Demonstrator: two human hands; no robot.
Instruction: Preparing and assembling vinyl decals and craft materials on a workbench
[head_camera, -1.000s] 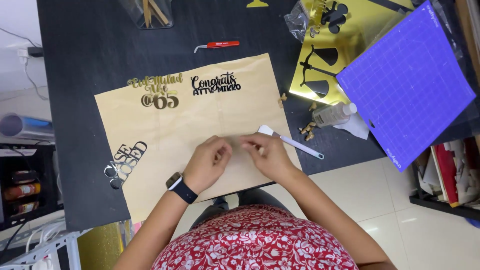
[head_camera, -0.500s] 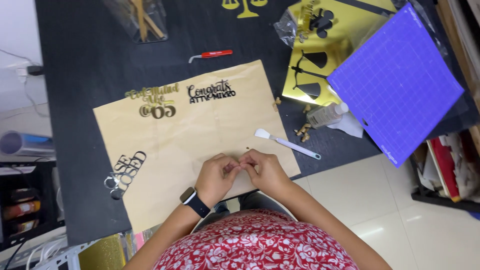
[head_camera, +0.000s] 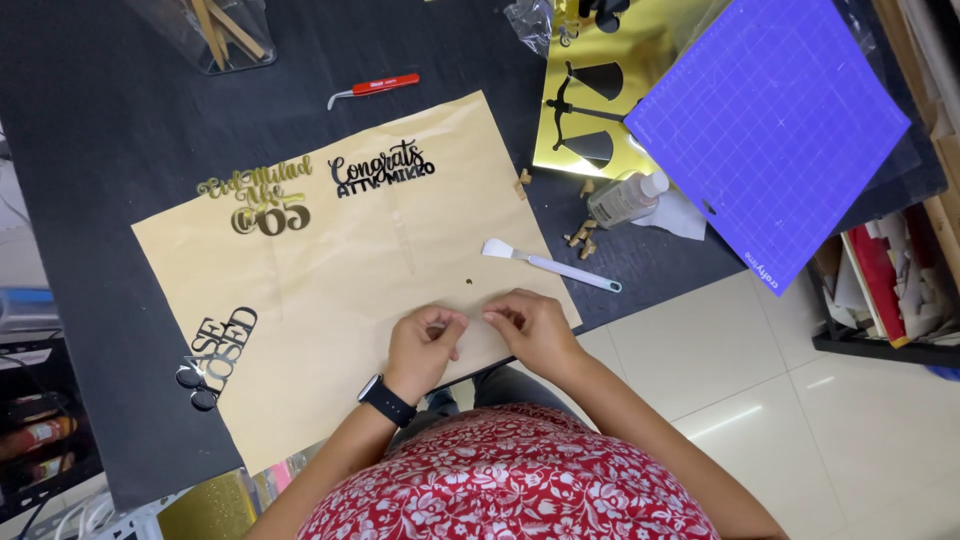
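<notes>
Both hands have slid toward the near edge of the tan paper sheet (head_camera: 340, 260) since the earlier pictures, and the camera has tipped, so everything sits a little higher in view. The left hand (head_camera: 425, 345) and right hand (head_camera: 530, 328) now meet over the sheet's near-right part, fingertips curled inward and almost touching, as if pinching something very small between them. What is pinched is too tiny to make out, so whether either hand truly grips a piece I cannot tell. The grip looks fine and careful, suited to a small cut-out.

A dark speck (head_camera: 467, 282) lies on the sheet just beyond the hands. Farther up the sheet lie a black script cut-out (head_camera: 382, 170) and a gold script cut-out (head_camera: 262, 200), spread flat and apart so they do not overlap. A black block-letter cut-out (head_camera: 215, 355) hangs off the sheet's left edge onto the dark table (head_camera: 100, 150).

Just off the sheet's right edge lies a white spatula tool (head_camera: 550, 265), within reach of the right hand. Beyond it stand a small clear bottle (head_camera: 625, 198), some little wooden bits (head_camera: 582, 238), a gold mirror sheet (head_camera: 580, 120) and a purple cutting mat (head_camera: 770, 120). Red-handled tweezers (head_camera: 375, 88) rest beyond the sheet's far edge.
</notes>
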